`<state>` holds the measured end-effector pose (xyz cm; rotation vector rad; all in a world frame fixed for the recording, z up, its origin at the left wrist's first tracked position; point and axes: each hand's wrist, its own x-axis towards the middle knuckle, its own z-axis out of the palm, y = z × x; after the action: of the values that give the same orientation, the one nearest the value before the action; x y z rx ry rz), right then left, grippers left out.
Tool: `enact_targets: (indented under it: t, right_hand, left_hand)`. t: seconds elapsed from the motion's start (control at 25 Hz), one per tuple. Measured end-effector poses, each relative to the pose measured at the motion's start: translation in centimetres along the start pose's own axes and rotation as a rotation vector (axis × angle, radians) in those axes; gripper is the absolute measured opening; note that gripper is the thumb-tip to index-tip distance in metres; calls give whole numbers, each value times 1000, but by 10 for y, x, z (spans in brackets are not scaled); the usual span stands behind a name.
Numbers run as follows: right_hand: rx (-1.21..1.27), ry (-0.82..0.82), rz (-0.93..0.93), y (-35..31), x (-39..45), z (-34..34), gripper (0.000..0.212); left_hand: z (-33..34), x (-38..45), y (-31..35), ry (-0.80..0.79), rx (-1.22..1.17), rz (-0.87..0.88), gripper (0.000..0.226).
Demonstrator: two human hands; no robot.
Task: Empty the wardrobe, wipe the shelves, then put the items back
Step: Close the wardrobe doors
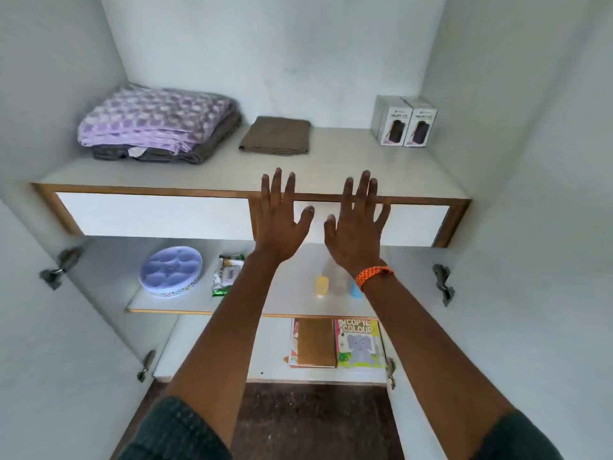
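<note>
**Wardrobe open, shelves stocked, both hands spread at the top shelf edge**

The wardrobe (331,61) stands open, its white interior filling the view, with its items on three levels. On the top shelf (348,161) a lilac checked blanket (156,122) lies folded on a grey towel (199,151) at the left; a folded brown cloth (275,136) sits near the middle, apart from the pile; two small boxes (403,122) stand upright side by side at the back right corner. Below the shelf run white drawer fronts (149,215) in a wooden frame.

The middle shelf (292,293) carries a round lilac tray (170,270), a green-edged packet (225,273) just beside it, and small yellow, clear and blue bottles (321,287) partly hidden behind the right wrist. On the bottom shelf (272,346) lie a brown book (315,343) and a colouring book (360,343) with an elephant on its cover.

The left hand (282,220) and right hand (356,227) are raised in front of the shelf edge, backs to the camera, fingers straight and spread; each grip is released and holds nothing. An orange band (373,275) circles the right wrist. Whether the fingertips touch the shelf cannot be told.
</note>
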<state>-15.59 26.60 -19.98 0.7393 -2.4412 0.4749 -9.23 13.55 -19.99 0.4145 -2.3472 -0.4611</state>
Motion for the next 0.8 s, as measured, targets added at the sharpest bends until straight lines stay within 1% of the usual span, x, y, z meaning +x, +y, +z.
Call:
enact_targets:
  t: [0.04, 0.12, 0.24, 0.32, 0.4, 0.44, 0.56, 0.6, 0.68, 0.8]
  right_hand:
    - [-51, 79, 17, -7, 2, -18, 73]
    - [-121, 168, 27, -16, -1, -48, 75]
    - [-175, 253, 74, -25, -15, -93, 74]
    - [-193, 258, 127, -24, -33, -119, 74]
    - [-177, 288, 171, -9, -60, -149, 72]
    - [-128, 333, 166, 2, -73, -164, 70]
    - [5, 530, 107, 41, -114, -218, 53]
    - [21, 584, 100, 53, -126, -237, 51]
    - [7, 690, 107, 76, -146, -274, 49]
    - [-45, 921, 177, 109, -171, -325, 48]
  left_hand:
    - [-18, 5, 8, -4, 47, 55, 76]
    - [-49, 8, 20, 12, 107, 192, 73]
    - [-82, 3, 41, 66, 65, 315, 62]
    - [-90, -5, 62, 90, 13, 366, 58]
    - [-92, -20, 94, 114, -82, 468, 55]
    - [-92, -26, 110, 119, -144, 509, 53]
    - [-92, -49, 168, 115, -336, 600, 45]
    - [-91, -58, 190, 123, -390, 613, 44]
    - [-91, -75, 236, 135, -499, 629, 45]
    - [-92, -100, 302, 89, -614, 694, 46]
